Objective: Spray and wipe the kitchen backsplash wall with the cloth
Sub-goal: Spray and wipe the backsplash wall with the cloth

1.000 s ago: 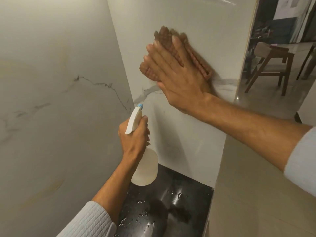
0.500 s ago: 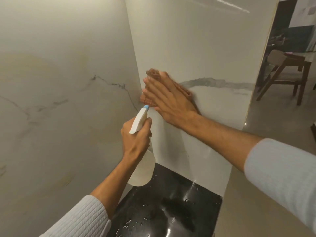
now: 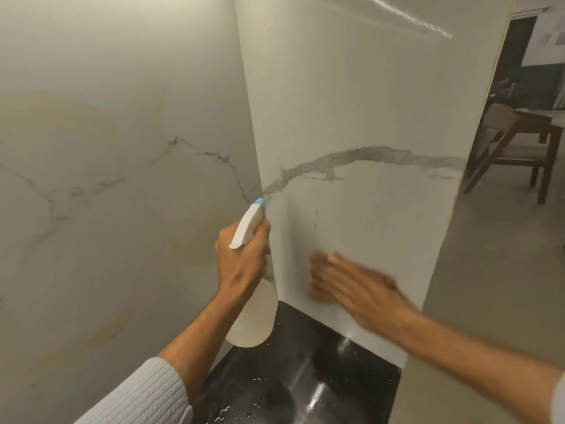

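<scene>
In the head view, the left hand (image 3: 241, 258) is wrapped round the neck of the spray bottle (image 3: 253, 316). Its blue tip points into the corner, ready to squirt. The bottle is smooth white plastic with a round belly. The right hand (image 3: 351, 286) lies flat with straight fingers, low on the backsplash wall (image 3: 367, 102), just above the table (image 3: 305, 381). It is blurry, so I think it is rubbing. The cloth is likely under it, but I cannot see it. The wall is hard and shiny, white with grey veins. The table is black, glossy and dotted with drops.
</scene>
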